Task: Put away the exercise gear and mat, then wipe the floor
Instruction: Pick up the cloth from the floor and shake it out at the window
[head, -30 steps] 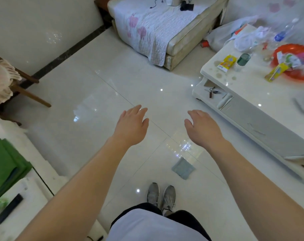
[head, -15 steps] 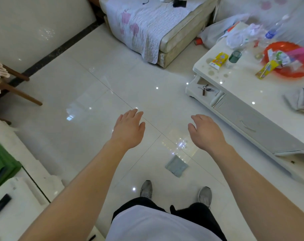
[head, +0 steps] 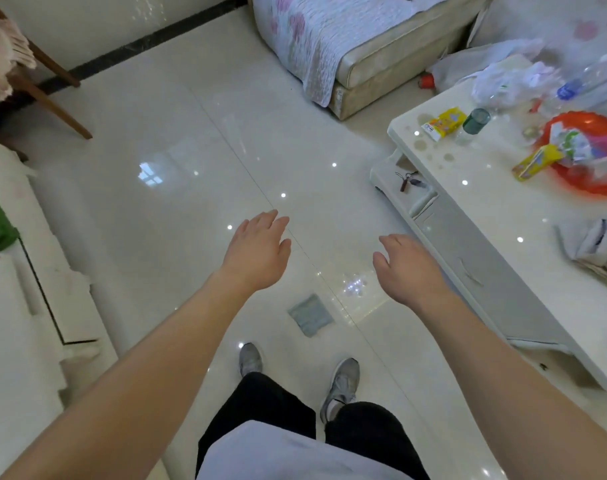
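Two hands, head view: the left hand (head: 257,251) and right hand (head: 409,268) hung palm-down at mid-frame above the floor (head: 177,202), holding nothing. The fingers were straight and loosely together, thumbs apart.
Cloth place: a grey-blue cloth (head: 310,315) lay flat on the tiles at lower centre, below and between the hands and just ahead of the shoes (head: 342,379).
Cloth axis: it was nearly square and sat as a diamond, one corner pointing down-frame toward the shoes. Any long axis ran upper left to lower right, too slight to be sure.
Gear and mat: none was clearly in sight.
Risk, slip: the glossy tiles looked slick, so a shoe landing on the cloth could skid.
Risk, knock: stooping could bring the right arm against the coffee table (head: 496,216) edge at right.
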Demonstrator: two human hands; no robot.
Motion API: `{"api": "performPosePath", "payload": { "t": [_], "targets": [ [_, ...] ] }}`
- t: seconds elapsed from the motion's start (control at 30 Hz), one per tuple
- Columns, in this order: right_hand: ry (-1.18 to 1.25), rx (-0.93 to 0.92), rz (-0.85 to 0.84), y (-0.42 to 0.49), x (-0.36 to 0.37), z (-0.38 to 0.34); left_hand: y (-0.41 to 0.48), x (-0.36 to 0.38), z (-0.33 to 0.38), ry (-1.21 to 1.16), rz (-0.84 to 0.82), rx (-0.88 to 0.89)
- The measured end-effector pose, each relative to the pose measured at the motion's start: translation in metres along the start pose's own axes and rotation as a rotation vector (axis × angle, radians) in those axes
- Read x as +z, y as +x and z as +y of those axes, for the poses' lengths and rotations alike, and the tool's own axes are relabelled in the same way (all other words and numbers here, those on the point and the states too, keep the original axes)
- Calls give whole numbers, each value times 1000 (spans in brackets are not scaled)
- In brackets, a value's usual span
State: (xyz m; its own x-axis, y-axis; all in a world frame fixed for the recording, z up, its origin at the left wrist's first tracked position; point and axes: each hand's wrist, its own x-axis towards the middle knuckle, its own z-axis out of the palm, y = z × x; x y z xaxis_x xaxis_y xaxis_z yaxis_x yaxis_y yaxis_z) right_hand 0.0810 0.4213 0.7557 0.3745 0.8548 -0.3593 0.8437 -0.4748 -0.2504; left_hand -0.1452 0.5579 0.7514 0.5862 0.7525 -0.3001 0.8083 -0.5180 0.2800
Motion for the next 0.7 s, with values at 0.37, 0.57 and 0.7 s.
{"api": "performPosePath", "payload": {
  "t": [0.37,0.57,0.7],
  "targets": [
    [-27,-60,0,43,97,35,19,96,-14,-25,-51,-86],
    [-45,-67,-8,92,192,56,58,195,-50,8,-88,-69],
    [-55,-69,-23,123,257,72,86,265,-73,2,-101,-70]
  ]
}}
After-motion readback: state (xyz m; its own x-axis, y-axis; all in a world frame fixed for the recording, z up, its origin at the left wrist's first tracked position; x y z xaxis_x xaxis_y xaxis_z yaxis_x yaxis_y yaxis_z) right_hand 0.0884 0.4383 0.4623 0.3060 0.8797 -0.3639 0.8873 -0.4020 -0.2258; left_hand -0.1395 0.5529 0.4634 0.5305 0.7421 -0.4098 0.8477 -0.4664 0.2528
